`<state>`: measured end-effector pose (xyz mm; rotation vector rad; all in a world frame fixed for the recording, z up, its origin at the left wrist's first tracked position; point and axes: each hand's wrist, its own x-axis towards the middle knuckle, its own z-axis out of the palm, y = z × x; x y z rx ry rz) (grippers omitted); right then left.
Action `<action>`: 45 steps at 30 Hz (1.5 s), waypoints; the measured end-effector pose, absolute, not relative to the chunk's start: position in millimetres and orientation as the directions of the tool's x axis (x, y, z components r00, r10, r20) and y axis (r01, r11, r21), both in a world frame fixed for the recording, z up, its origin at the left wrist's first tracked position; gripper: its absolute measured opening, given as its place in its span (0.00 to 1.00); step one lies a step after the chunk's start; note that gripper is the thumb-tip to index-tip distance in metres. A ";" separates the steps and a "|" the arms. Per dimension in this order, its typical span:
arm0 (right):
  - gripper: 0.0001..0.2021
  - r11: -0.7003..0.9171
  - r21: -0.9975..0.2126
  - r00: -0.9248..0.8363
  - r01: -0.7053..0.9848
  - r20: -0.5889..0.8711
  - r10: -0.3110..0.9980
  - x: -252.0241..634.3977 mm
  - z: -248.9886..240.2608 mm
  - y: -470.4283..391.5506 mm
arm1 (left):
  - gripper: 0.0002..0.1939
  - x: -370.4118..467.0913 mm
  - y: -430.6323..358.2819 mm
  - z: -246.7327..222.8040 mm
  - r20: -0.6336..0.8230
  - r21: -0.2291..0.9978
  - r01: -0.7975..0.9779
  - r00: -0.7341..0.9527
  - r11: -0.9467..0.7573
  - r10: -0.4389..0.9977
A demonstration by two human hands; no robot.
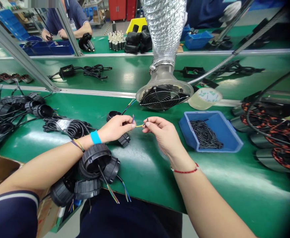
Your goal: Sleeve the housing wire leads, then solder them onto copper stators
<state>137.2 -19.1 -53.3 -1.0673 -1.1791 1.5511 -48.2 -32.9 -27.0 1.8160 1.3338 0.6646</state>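
My left hand [117, 127] is closed in a pinch on thin coloured wires, and a yellow wire [139, 125] runs from its fingertips across to my right hand [159, 130]. My right fingers are pinched at that wire's end around a small black tube [147, 120], mostly hidden by the fingertips. Beneath my left hand lies a black plastic fitting [125, 140]. Right of my right hand, a blue bin [236, 142] holds many short black tubes [205, 134]. Black ring-shaped caps [96, 157] with wires through them sit by my left forearm.
A fan hood [163, 96] on a silver duct [164, 29] hangs just beyond my hands. A tape roll [205, 98] stands behind the bin. Motor stators [271, 158] line the right side, coiled cables [66, 125] the left. A co-worker [70, 19] sits across the bench.
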 end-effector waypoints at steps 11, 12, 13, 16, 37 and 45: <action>0.12 -0.148 -0.966 -0.198 -0.213 -0.105 0.974 118.4 -61.3 -27.9 | 0.09 -47.3 -31.1 -29.8 -0.016 0.852 0.508 0.268 -0.127 0.963; 0.13 -0.151 -0.964 -0.193 -0.218 -0.109 0.975 120.5 -60.7 -27.0 | 0.09 -47.4 -30.9 -30.8 -0.008 0.861 0.492 0.268 -0.130 0.963; 0.14 -0.148 -0.963 -0.185 -0.224 -0.107 0.977 123.0 -59.9 -25.9 | 0.09 -47.5 -30.6 -31.8 -0.001 0.871 0.474 0.269 -0.132 0.963; 0.15 -0.131 -0.963 -0.165 -0.235 -0.093 0.982 130.0 -58.0 -22.4 | 0.09 -48.4 -30.4 -33.7 0.000 0.881 0.455 0.280 -0.133 0.960; 0.02 -0.177 -0.982 -0.515 -0.064 -0.120 0.849 161.7 -38.0 -20.1 | 0.14 -44.3 -37.5 -17.6 -0.185 0.729 0.638 0.532 -0.248 0.826; 0.02 -0.205 -0.977 -0.535 -0.050 -0.147 0.832 159.5 -40.6 -18.4 | 0.13 -43.1 -37.2 -17.5 -0.201 0.724 0.645 0.536 -0.243 0.820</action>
